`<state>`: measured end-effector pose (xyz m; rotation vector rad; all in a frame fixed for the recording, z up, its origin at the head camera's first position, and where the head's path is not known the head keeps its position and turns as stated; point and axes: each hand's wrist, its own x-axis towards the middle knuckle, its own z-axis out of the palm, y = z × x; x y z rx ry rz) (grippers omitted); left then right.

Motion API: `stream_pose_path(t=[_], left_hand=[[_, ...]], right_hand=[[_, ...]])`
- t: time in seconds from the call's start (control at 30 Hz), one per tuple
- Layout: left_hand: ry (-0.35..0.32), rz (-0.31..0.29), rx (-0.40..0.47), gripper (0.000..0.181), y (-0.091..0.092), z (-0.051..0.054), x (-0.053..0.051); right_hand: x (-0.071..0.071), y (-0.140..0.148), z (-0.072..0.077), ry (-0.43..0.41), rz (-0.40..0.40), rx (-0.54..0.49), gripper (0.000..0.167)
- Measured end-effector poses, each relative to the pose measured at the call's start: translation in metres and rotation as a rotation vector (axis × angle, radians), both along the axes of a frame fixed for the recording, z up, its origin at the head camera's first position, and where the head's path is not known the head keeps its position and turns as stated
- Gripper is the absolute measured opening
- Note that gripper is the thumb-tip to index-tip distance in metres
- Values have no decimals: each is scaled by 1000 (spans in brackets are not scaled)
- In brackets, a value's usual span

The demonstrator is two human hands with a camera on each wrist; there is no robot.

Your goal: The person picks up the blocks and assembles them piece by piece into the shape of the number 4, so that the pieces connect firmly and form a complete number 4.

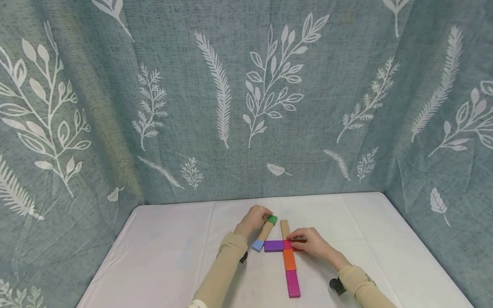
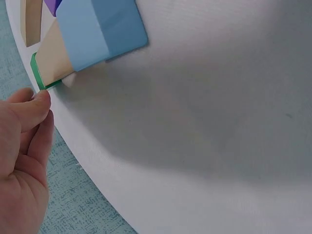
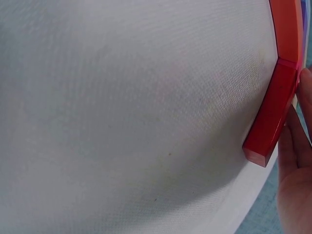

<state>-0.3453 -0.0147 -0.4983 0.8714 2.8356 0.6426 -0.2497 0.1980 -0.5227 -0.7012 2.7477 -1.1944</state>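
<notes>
In the head view, my left hand [image 1: 255, 219] is at a small green block [image 1: 272, 219], thumb and forefinger pinching its corner. The green block sits at the far end of a plain wooden block [image 1: 265, 231], with a light-blue block [image 1: 258, 245] at the near end. My right hand [image 1: 311, 243] is over a red block [image 3: 271, 109], its thumb and forefinger at the block's inner end; the hand partly hides the grip. Beside those fingertips lies a pinkish-red square block [image 1: 287, 244]. A purple block [image 1: 274, 246] extends left from the square, an orange block [image 1: 289, 259] toward me.
A magenta block [image 1: 293, 283] continues the row below the orange one. Another plain wooden block [image 1: 284, 229] points away from the square. White cloth covers the table [image 1: 165, 256], and a patterned blue-green curtain [image 1: 239, 107] hangs behind and at both sides.
</notes>
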Motion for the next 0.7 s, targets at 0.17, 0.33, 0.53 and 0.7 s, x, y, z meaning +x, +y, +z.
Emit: stream_pose_path(t=[0.17, 0.33, 0.53, 0.7], left_hand=[[-20, 14, 17, 27, -6, 1, 1], [2, 0, 49, 28, -13, 6, 3], [70, 0, 122, 28, -15, 14, 7], [115, 35, 140, 28, -14, 19, 12]], right_hand=[[0, -2, -2, 12, 13, 7, 22], [1, -4, -1, 6, 22, 14, 22], [1, -3, 0, 6, 12, 21, 21], [1, -2, 2, 8, 14, 23, 21]])
